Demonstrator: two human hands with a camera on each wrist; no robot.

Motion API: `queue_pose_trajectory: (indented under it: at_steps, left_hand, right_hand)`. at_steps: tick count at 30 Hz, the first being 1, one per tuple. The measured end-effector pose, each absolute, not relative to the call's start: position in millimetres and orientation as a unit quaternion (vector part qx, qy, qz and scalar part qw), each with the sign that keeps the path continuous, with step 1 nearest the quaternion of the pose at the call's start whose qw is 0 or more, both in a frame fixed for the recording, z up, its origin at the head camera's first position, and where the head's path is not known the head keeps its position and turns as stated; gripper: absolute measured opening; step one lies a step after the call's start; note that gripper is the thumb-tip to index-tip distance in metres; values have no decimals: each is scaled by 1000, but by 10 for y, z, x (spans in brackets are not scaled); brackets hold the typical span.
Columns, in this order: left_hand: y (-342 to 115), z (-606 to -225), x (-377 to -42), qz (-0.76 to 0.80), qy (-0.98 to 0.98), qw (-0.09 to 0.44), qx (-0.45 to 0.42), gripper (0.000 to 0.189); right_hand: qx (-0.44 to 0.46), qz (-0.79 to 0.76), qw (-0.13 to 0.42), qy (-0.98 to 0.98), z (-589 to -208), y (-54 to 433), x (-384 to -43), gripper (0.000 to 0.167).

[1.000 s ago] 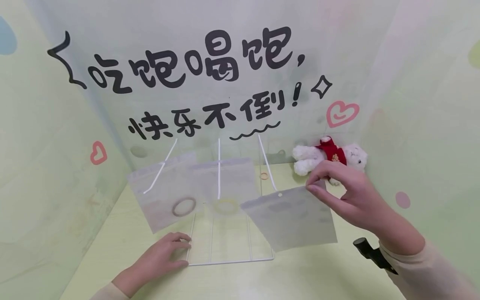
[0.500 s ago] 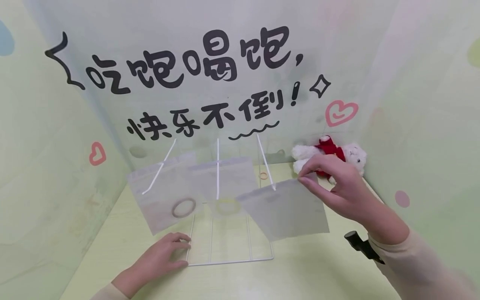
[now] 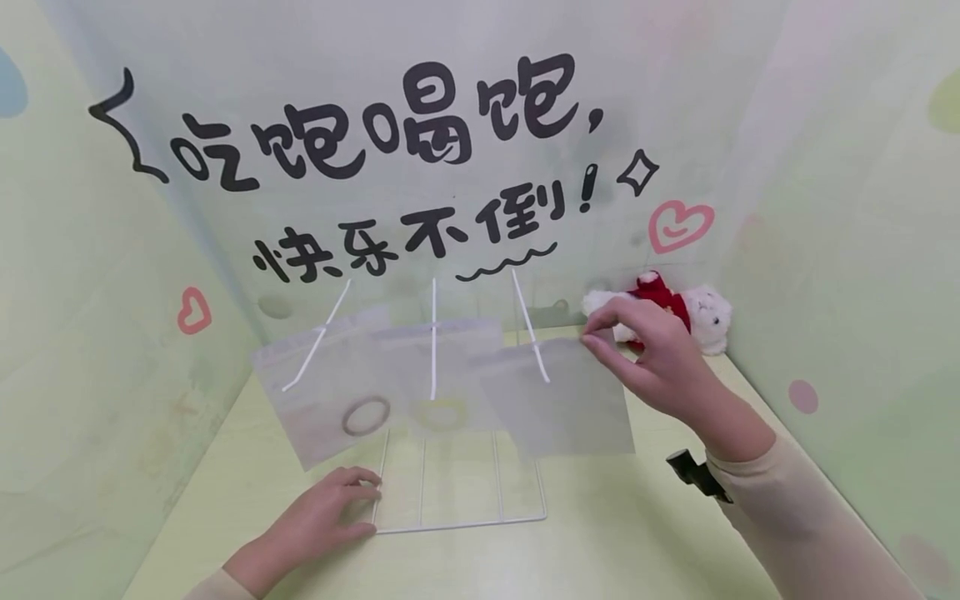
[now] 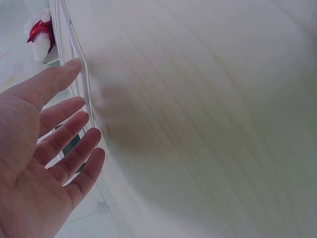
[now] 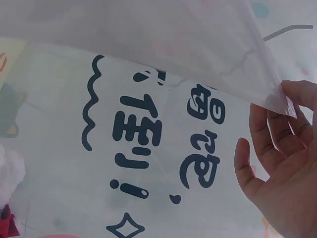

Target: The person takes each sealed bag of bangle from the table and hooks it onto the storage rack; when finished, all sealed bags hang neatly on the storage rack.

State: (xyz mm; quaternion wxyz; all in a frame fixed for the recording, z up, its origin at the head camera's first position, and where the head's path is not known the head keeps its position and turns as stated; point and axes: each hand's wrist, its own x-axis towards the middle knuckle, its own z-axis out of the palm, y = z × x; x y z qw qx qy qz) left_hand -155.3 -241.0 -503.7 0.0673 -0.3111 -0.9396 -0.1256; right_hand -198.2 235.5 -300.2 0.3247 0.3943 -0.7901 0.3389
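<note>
In the head view, my right hand pinches the top right corner of a see-through plastic bag. That bag is on the right prong of a white wire rack, with the prong's end in front of it. The right wrist view shows the bag's corner between thumb and fingers. Two similar bags, a left one and a middle one, hang from the other prongs. My left hand rests its relaxed fingers against the left side of the rack's base; in the left wrist view they touch the wire.
A brown ring and a pale yellow ring show at the left and middle bags. A white plush toy in red lies at the back right corner of the table. Printed sheets close in the sides and back.
My right hand has moved left and away, sliding the bag farther back along the right prong, so its end now shows in front. The left hand has stayed on the rack.
</note>
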Motion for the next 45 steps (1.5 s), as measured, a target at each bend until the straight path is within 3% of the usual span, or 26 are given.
queue_pose_trajectory:
  at_steps: [16,25,39,45]
  left_hand:
    - [-2420,-5032,-1545,-129,-943,62,-302,39]
    - [-2416,-5026,-1541,-125,-943,63,-301,40]
    - [-2432,-5042,-1548,-132,-938,81,-309,40]
    - [-2461,-4954,-1495,-152,-937,101,-296,42]
  right_hand:
    - [347,377,343,-787,-3099,2278,-2295,18]
    - [323,400,312,-799,-3191,2301,-2383,16]
    - [271,401,280,-829,-3363,2613,-2116,46]
    - [277,371,286,-839,-3581,2799,-2072,46]
